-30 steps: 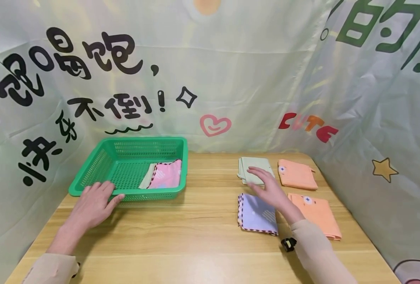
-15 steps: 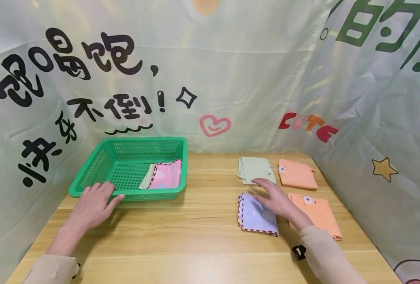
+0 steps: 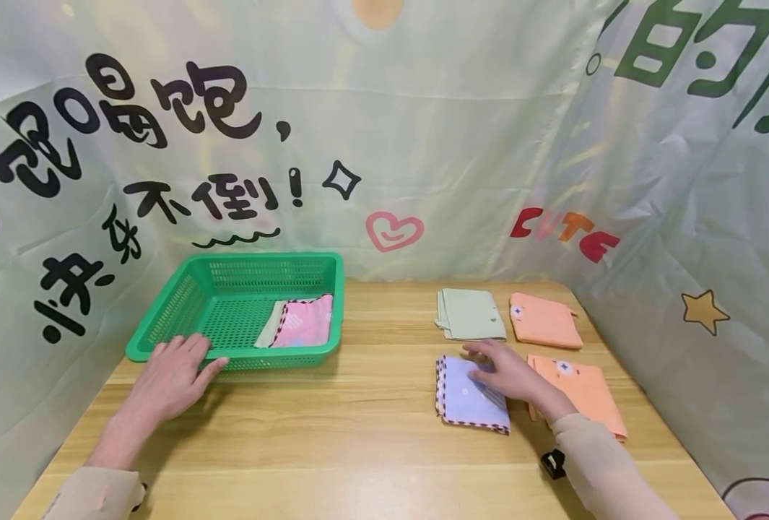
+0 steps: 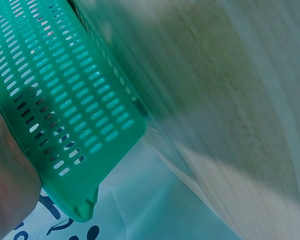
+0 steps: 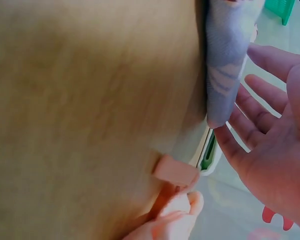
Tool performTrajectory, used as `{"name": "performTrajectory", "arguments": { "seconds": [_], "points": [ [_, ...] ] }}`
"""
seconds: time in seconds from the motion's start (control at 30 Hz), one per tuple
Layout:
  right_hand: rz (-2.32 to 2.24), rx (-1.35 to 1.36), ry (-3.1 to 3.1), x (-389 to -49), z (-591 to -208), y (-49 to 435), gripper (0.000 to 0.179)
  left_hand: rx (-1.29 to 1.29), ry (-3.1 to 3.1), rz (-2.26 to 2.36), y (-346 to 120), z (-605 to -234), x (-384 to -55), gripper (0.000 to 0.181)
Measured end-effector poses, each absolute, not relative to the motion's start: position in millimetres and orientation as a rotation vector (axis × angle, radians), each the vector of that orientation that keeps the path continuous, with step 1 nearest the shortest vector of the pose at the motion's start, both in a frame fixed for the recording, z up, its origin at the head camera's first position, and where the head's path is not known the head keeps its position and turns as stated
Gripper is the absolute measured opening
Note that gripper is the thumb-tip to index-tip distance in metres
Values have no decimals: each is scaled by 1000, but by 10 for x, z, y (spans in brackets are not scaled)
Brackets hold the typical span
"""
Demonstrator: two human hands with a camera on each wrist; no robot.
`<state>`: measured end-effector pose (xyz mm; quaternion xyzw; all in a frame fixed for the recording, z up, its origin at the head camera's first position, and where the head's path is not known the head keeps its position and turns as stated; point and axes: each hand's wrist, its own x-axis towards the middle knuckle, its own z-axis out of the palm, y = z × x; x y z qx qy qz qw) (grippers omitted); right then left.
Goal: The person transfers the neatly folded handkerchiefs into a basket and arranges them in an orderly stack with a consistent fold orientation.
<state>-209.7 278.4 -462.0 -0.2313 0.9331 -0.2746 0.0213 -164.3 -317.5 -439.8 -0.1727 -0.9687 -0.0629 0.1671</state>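
Note:
The left hand (image 3: 171, 379) grips the near rim of a green plastic basket (image 3: 274, 356), its fingers over the edge and thumb outside. Inside the basket, a folded pink towel (image 3: 306, 323) overlaps a pale one at the right end. At the table's right side, the right hand (image 3: 506, 370) is over a folded purple towel (image 3: 465, 406) with checkered edging. In the right wrist view its fingers (image 5: 260, 92) are spread and loosely bent beside the purple towel (image 5: 224, 60); whether they touch it is hard to tell.
A folded pale green towel (image 3: 471, 314) lies behind the purple one. Two orange folded towels (image 3: 545, 321) lie to the right, the nearer orange towel (image 3: 592, 393) partly behind the right forearm. A printed cloth (image 3: 423, 144) hangs behind the wooden table (image 3: 332, 448).
The right hand has come down and nearer, from over the pale green towel to the purple towel. The left hand and basket stay where they were.

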Motion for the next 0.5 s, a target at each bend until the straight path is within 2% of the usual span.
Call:
{"name": "performTrajectory", "arguments": {
  "seconds": [0.5],
  "points": [
    [-818,-725,2855,-2125,-4657,2769,42,-491,-2749,-180,-3175,-4396,-1645,33]
  ]
}}
